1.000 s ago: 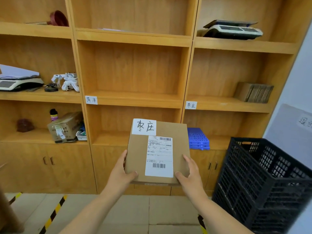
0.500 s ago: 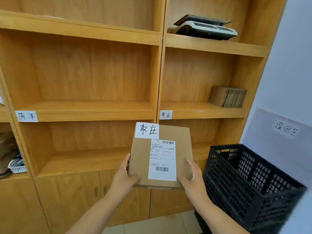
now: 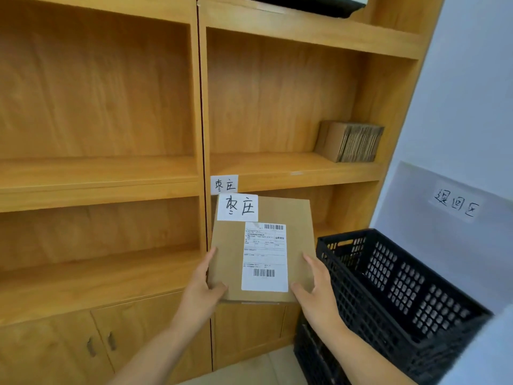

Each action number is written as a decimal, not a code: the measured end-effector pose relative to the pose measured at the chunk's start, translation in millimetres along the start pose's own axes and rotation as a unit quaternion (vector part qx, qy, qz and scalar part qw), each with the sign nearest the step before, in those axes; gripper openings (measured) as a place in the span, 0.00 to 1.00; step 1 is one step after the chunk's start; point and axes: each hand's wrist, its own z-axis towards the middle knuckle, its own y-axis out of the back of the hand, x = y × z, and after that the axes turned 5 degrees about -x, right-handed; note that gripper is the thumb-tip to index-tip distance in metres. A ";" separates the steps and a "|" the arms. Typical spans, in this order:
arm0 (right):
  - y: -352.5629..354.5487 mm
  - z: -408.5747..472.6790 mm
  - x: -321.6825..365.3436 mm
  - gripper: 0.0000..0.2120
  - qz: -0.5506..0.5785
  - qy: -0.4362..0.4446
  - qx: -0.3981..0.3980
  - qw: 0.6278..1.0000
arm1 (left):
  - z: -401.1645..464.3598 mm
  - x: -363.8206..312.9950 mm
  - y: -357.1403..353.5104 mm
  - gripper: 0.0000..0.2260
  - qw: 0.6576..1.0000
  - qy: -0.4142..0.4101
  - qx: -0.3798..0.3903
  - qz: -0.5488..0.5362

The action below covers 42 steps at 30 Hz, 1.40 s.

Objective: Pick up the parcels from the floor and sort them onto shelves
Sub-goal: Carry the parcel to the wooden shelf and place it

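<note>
A flat brown cardboard parcel [image 3: 294, 218] with a white shipping label and a handwritten paper tag is held up in front of the wooden shelves. My left hand [image 3: 201, 291] grips its lower left corner, thumb on the face. My right hand [image 3: 316, 293] grips the lower right corner the same way. The parcel's tag sits just under a matching handwritten tag [image 3: 223, 184] stuck on the edge of the right-hand shelf [image 3: 291, 173].
A stack of flattened cardboard [image 3: 349, 141] stands at the right end of that shelf. A black plastic crate [image 3: 394, 298] is at my right, against a white wall with a grey handwritten sign [image 3: 455, 207]. Cupboard doors [image 3: 100, 343] run below the shelves.
The view has swung right and closer to the shelves. The parcel, still in both hands, now sits directly under the matching shelf tag.
</note>
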 end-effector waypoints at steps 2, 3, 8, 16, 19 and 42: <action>15.0 30.6 -13.1 0.31 0.001 0.005 0.009 1.000 | 18.0 -5.0 -27.7 0.34 1.000 0.003 -0.008 -0.005; 23.0 46.0 -19.0 0.30 0.000 0.004 0.014 1.000 | 26.7 -8.8 -41.7 0.34 1.000 0.005 -0.009 -0.010; 60.6 122.5 -42.4 0.30 -0.008 0.024 0.034 0.999 | 71.8 -23.1 -104.8 0.34 0.999 0.010 -0.038 -0.026; 67.4 211.3 -43.9 0.28 0.022 0.082 0.040 0.996 | 130.1 -42.9 -134.5 0.41 0.998 0.004 -0.057 -0.002; 56.5 241.5 -34.9 0.28 0.038 0.093 0.042 0.994 | 157.0 -50.6 -128.7 0.41 0.997 -0.025 -0.069 0.032; -41.4 460.3 59.6 0.36 0.025 0.176 0.062 0.982 | 389.2 -86.1 -69.5 0.32 0.971 -0.127 -0.135 0.149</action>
